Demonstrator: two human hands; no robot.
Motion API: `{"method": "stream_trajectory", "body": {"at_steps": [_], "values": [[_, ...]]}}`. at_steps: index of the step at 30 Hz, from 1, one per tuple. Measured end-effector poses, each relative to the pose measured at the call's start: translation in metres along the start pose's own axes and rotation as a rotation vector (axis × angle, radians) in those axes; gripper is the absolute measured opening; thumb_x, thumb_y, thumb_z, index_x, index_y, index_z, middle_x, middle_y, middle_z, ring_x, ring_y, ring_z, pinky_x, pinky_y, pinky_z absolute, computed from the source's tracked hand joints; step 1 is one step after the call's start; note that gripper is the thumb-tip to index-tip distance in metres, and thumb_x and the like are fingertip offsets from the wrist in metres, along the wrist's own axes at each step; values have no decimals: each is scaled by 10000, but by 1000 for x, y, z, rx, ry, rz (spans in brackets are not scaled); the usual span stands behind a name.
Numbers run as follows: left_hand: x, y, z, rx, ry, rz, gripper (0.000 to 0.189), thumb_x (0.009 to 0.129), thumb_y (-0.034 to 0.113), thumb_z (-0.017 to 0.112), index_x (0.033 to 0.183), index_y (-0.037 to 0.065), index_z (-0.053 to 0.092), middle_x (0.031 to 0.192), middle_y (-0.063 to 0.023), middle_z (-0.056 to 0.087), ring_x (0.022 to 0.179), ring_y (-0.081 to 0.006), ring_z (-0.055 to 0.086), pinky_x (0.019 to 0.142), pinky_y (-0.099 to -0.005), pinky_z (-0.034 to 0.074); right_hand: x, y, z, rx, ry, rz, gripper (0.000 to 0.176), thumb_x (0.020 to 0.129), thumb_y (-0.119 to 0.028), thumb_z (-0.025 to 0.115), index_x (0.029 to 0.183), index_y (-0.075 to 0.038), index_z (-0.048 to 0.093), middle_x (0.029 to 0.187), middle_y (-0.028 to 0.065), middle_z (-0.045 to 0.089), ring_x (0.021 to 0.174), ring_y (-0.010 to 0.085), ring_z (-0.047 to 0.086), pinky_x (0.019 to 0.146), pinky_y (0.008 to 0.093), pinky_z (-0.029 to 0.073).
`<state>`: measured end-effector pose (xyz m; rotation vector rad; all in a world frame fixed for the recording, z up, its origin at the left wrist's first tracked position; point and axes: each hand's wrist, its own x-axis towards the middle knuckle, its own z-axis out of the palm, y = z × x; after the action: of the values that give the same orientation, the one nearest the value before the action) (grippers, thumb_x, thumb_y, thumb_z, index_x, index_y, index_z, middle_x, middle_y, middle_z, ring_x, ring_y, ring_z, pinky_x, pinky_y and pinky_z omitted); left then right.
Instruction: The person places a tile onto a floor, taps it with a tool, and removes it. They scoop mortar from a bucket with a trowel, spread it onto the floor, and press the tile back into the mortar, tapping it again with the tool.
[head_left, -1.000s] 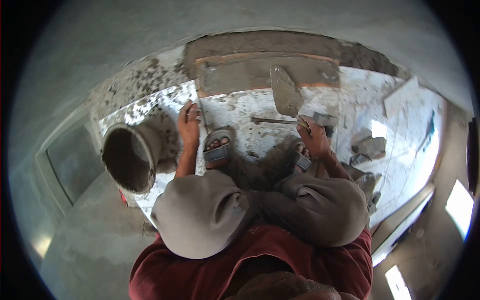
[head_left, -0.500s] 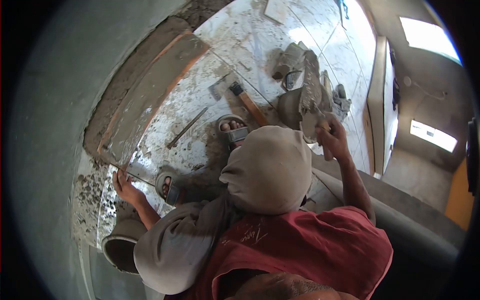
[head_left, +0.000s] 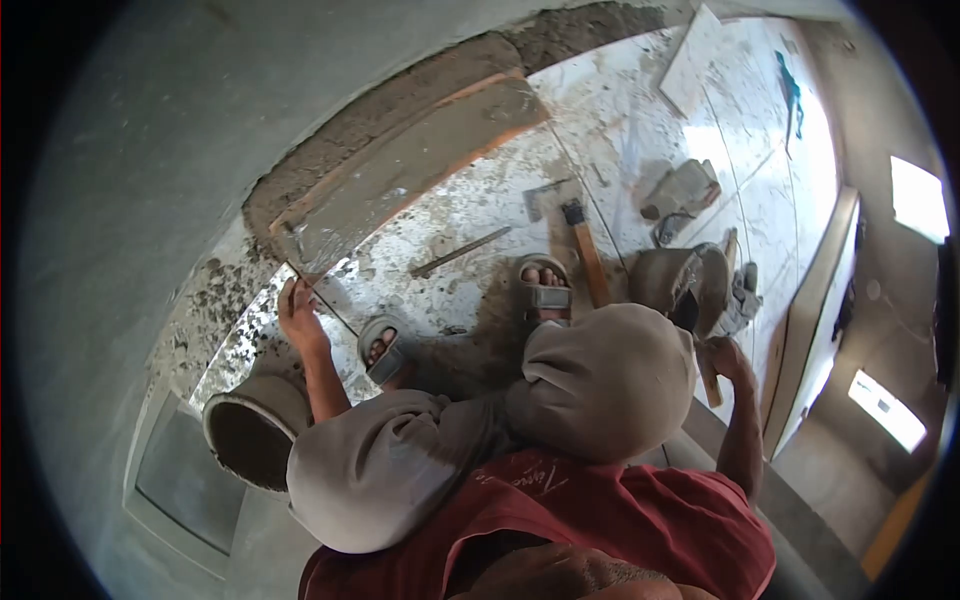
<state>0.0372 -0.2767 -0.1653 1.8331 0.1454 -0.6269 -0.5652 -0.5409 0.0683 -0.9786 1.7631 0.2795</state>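
My left hand [head_left: 302, 312] is at the near end of a long orange-edged tile strip [head_left: 430, 150] coated with wet grey mortar. Its fingers are extended, with the tips right at the strip's corner. On the other side, my right hand [head_left: 728, 358] grips the wooden handle of a trowel [head_left: 711, 384], whose blade points toward a mortar-caked bucket [head_left: 660, 278]; my knee partly hides it. A wooden-handled hammer [head_left: 590, 255] and a thin flat bar [head_left: 460, 252] lie on the splattered floor in front of my feet.
A second bucket [head_left: 250, 430] lies tipped beside my left forearm. Farther off are a loose white tile piece [head_left: 690, 62], a teal cloth or strap [head_left: 790, 95] and a crumpled grey cloth [head_left: 742, 300]. The plastered wall [head_left: 150, 190] runs along the left, with rough mortar [head_left: 380, 115] at its foot.
The view has turned, shifting the scene right. My right hand and the trowel have moved back from above the bucket, and the mortar seen along the blade no longer shows. My left hand stays at the strip's corner.
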Motion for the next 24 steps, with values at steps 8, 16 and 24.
{"method": "stream_trajectory", "body": {"at_steps": [8,16,24], "values": [[-1,0,1,46,-23,109,290,881,103,544,1140,-28,561,945,-41,615,763,-93,517,679,-223,423,81,-230,136,-542,267,-977,334,847,-171,540,1130,4,572,1084,208,612,1021,360,582,876,368,451],[14,-9,-3,156,19,147,294,878,128,551,1139,-3,580,962,-49,624,783,-109,548,658,-240,431,259,-309,222,-546,476,-1084,359,841,-180,484,1141,-4,573,1039,243,610,983,383,588,869,425,460],[16,4,1,111,43,17,276,835,72,554,1073,-55,609,898,-95,652,783,-150,583,722,-267,455,271,-313,216,-284,239,-945,343,836,-115,455,1120,-37,633,972,87,668,798,157,611,696,293,478]]}}
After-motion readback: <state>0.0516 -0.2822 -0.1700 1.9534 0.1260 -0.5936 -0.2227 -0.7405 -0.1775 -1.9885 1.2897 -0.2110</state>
